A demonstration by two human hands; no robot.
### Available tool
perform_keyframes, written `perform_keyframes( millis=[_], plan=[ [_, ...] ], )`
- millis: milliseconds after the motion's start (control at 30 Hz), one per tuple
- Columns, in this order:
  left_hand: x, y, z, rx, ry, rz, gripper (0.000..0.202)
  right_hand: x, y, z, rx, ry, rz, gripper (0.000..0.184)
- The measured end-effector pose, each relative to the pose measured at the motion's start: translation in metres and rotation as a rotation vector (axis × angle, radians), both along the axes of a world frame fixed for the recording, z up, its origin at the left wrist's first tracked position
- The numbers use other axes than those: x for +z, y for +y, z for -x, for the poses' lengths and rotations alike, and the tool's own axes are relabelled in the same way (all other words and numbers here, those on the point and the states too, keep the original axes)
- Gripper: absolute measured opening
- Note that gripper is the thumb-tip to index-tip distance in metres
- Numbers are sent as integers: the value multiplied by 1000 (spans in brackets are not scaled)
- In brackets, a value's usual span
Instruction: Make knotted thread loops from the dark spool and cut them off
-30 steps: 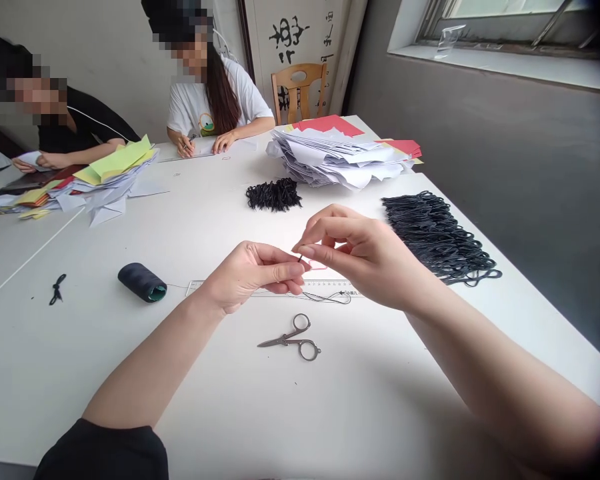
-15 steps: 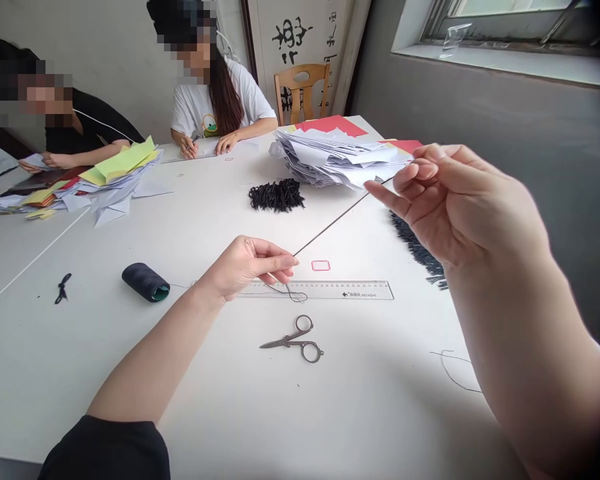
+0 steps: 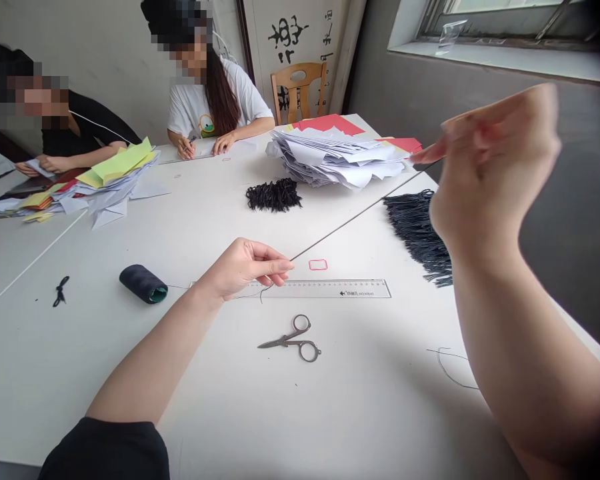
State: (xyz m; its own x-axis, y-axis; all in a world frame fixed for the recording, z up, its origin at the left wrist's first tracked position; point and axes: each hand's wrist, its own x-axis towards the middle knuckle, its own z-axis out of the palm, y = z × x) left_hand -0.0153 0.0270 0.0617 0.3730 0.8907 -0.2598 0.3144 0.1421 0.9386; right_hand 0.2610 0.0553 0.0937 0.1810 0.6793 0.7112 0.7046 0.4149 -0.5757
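A dark thread (image 3: 360, 215) runs taut and slanting between my two hands above the white table. My left hand (image 3: 253, 268) pinches its lower end between thumb and fingers, over the clear ruler (image 3: 365, 289). Up at the right, my right hand (image 3: 495, 167), partly blurred, is closed on the other end. A short tail of thread hangs below my left fingers. Left of that hand lies a spool of black thread (image 3: 143, 283), its loose strand leading toward the ruler. Small metal scissors (image 3: 293, 340) rest with handles spread, nearer to me than the ruler.
Bundles of black cords (image 3: 275, 195) and dark tassel strands (image 3: 420, 233) lie beyond my hands. A paper stack (image 3: 335, 157) stands behind them. More papers (image 3: 115, 173) and a small black knotted cord (image 3: 61, 291) are at left. Two people (image 3: 220, 100) sit across the table.
My right hand has moved up and right and turned over, lengthening the taut thread. The looped tail under my left hand has shortened. My left hand has barely moved.
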Motion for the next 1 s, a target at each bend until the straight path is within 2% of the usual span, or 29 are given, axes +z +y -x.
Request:
perform_keyframes(
  millis=[67, 133, 200, 300, 367, 433, 533, 633, 700, 833, 1000],
  plan=[
    [1, 0, 0, -9, 18, -19, 18, -3, -7, 10, 24, -121, 269, 11],
    [2, -1, 0, -17, 39, -37, 18, -12, -8, 15, 143, -300, 565, 11],
    [4, -3, 0, -24, 59, -53, 18, -23, -5, 16, 196, -510, 714, 15],
    [6, -5, -2, -41, 76, -72, 16, -33, -4, 20, 194, -702, 653, 27],
    [8, -6, -3, -50, 84, -81, 16, -31, -10, 29, 241, -606, 513, 33],
    [8, -6, -4, -52, 92, -88, 18, -24, -19, 41, 352, -405, 445, 33],
    [8, -5, -4, -50, 100, -102, 21, -16, -30, 56, 637, -186, 634, 39],
    [8, -5, -4, -47, 115, -112, 23, -17, -33, 62, 836, -148, 805, 38],
    [9, -6, -3, -46, 134, -120, 24, -21, -32, 61, 849, -174, 778, 29],
    [9, -7, -4, -74, 148, -128, 23, -21, -29, 56, 827, -316, 548, 16],
    [9, -7, -4, -66, 133, -119, 21, -12, -27, 41, 786, -515, 288, 15]
  ],
)
